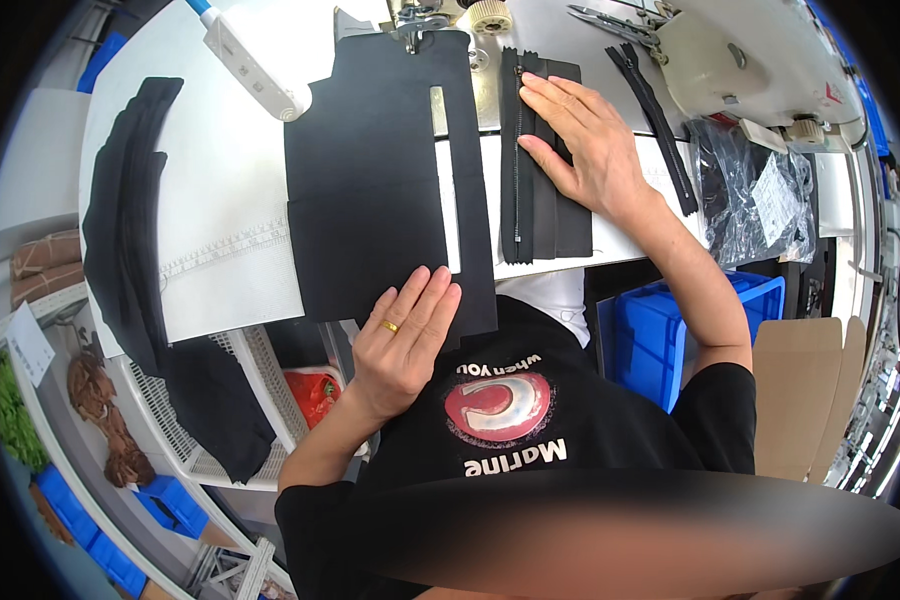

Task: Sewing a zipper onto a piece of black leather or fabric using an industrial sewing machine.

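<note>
A black fabric panel (370,190) with a long narrow slot cut in it lies flat on the white sewing table (225,205). Its top edge reaches under the presser foot (412,38) of a sewing machine. My left hand (400,345) rests on the panel's near edge below the slot, fingers stretched out. To the right, a zipper (517,170) on black tape lies lengthwise over a strip of black cloth (570,225). My right hand (590,145) lies on this zipper piece with its fingers extended, fingertips by the zipper's upper part.
Black cloth pieces (125,220) hang over the table's left edge towards a white basket (235,400). A white device (255,70) overhangs the panel. Another zipper (655,125), scissors (615,22) and a clear plastic bag (750,190) lie right. A blue crate (650,340) stands below.
</note>
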